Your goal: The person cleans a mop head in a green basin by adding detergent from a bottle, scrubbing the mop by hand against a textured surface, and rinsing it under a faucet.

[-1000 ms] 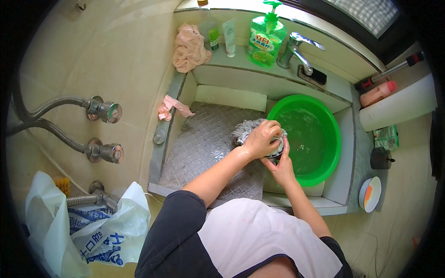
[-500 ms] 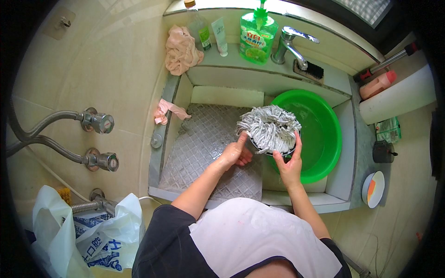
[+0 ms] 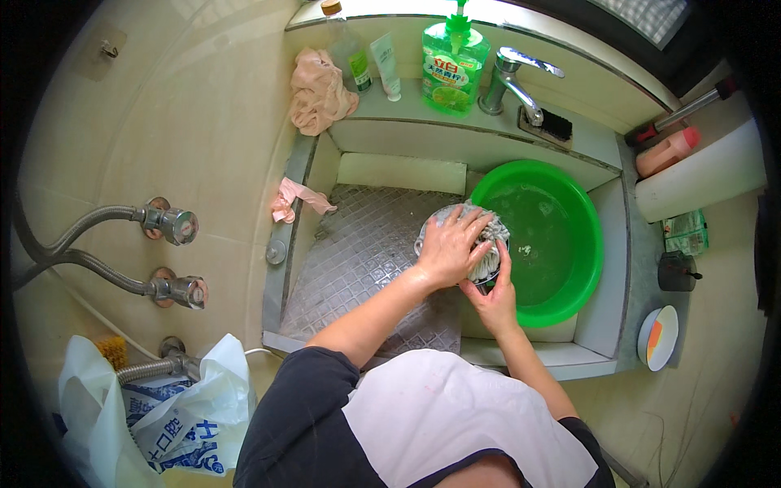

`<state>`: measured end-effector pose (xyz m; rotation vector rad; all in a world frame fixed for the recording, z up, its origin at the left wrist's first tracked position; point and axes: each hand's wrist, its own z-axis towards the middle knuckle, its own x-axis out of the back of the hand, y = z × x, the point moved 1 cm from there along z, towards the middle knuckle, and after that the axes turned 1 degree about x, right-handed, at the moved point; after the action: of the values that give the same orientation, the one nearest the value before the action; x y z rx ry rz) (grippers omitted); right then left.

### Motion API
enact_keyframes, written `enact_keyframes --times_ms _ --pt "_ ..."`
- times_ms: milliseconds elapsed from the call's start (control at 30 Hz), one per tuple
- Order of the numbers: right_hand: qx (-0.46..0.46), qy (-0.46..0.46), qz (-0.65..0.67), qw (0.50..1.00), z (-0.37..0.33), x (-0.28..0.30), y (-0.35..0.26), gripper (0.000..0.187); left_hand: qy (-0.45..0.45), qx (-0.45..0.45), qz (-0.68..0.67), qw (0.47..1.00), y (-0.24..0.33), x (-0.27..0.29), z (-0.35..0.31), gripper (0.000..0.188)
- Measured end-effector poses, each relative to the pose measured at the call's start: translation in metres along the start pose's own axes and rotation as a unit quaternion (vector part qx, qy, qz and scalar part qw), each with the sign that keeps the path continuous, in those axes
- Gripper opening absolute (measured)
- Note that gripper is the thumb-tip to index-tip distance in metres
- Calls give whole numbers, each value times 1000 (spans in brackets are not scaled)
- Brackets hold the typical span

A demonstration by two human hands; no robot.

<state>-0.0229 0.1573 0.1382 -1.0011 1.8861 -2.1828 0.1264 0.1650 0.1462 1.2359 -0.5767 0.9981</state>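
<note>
A round mop head with grey-white strands is held above the sink, over the left rim of a green basin. My left hand lies across the top of the strands with its fingers spread, covering much of them. My right hand grips the mop head's near right edge, thumb in front and fingers up its side. A dark rim shows under the strands; the underside is hidden. Water fills part of the basin, and a small pale clump shows in it.
A grey ridged board covers the sink's left half. On the back ledge stand a green pump bottle, a faucet and a black-bristled brush. A pink cloth lies back left; a bowl sits at right.
My left hand has moved from the mop head's lower left side up onto its strands. The mop head has shifted slightly left, with my right hand still on it. A pale clump now shows in the water.
</note>
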Motion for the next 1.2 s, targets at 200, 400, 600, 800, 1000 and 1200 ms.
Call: enact_keyframes --times_ms 200,400,600,800,1000,1200 --pt "40 -60 -87 994 1 -7 -2 89 23 41 -4 999 -21 -19 -8 26" --pt "34 -79 -93 992 -4 -16 0 89 -129 141 -47 980 -49 -34 4 24" --pt "43 -52 -89 994 4 -19 2 90 94 265 -204 938 -91 -64 11 24" --pt "-39 -71 -89 993 6 -16 11 97 30 108 -221 969 -59 -40 -31 41" --pt "-12 -34 16 999 8 -14 23 107 7 96 -21 995 -8 -24 -11 33" --pt "-227 -171 164 945 18 4 57 48 -4 105 -53 993 -32 -40 0 21"
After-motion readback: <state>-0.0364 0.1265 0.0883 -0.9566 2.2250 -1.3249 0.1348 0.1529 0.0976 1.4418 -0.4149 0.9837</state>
